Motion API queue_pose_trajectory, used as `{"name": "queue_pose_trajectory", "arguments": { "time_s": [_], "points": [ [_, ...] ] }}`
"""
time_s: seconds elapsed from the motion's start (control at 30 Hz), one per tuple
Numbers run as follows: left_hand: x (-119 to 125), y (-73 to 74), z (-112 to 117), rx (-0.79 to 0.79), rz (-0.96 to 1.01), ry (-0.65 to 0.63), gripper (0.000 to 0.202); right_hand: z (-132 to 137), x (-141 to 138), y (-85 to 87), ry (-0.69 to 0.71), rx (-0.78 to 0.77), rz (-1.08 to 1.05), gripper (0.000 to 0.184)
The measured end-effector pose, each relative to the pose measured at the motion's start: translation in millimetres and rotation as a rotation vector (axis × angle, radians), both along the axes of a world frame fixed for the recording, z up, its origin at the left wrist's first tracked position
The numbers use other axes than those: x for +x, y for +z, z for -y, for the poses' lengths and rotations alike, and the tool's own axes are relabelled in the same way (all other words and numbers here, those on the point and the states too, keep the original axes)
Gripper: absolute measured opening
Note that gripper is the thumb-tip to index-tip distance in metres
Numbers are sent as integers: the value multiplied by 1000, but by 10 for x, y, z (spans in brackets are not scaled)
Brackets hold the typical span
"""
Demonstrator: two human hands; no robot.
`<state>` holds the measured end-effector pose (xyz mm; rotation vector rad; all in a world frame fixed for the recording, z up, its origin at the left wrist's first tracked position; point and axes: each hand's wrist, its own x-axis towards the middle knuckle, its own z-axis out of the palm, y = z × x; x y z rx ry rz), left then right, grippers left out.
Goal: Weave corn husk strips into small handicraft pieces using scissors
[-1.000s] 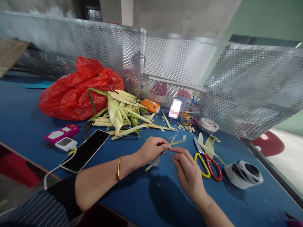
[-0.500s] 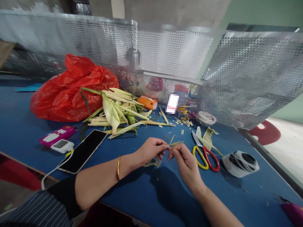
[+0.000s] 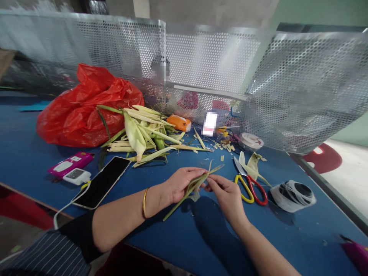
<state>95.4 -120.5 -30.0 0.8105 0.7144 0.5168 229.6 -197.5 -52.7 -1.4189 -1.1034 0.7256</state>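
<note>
A slim bundle of pale green corn husk (image 3: 189,188) is held above the blue table, its stem pointing down toward the front left and thin ends sticking up at the top. My left hand (image 3: 184,182) is closed round it from the left, a gold bangle on that wrist. Against the bundle's upper part, the fingers of my right hand (image 3: 222,188) are pinched together; what lies between the fingertips is too small to make out. Just right of that hand lie scissors (image 3: 249,186) with one yellow and one red handle, beside a loose piece of husk (image 3: 253,166).
Behind my left hand are a heap of corn husks (image 3: 140,134) and a red plastic bag (image 3: 89,111). A black phone (image 3: 102,182) and a white charger lie at left. A thread spool (image 3: 293,195) stands at right. A perforated metal screen (image 3: 207,65) borders the back.
My left hand has turned over, so the husk bundle now shows in it with its stem exposed. My right hand has stayed close by, fingers pinched at the bundle.
</note>
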Motion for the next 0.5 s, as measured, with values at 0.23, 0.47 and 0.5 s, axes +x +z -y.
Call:
{"name": "queue_pose_trajectory", "arguments": {
  "time_s": [0.23, 0.47, 0.5],
  "points": [
    [37, -19, 24, -33, 40, 25, 11, -28, -38, 14, 76, -41, -193, 24],
    [18, -41, 12, -79, 72, -24, 20, -25, -53, 33, 43, -80, -223, 25],
    [11, -33, 17, -69, 76, -34, 24, -25, -55, 43, 38, -78, -220, 25]
  ]
}}
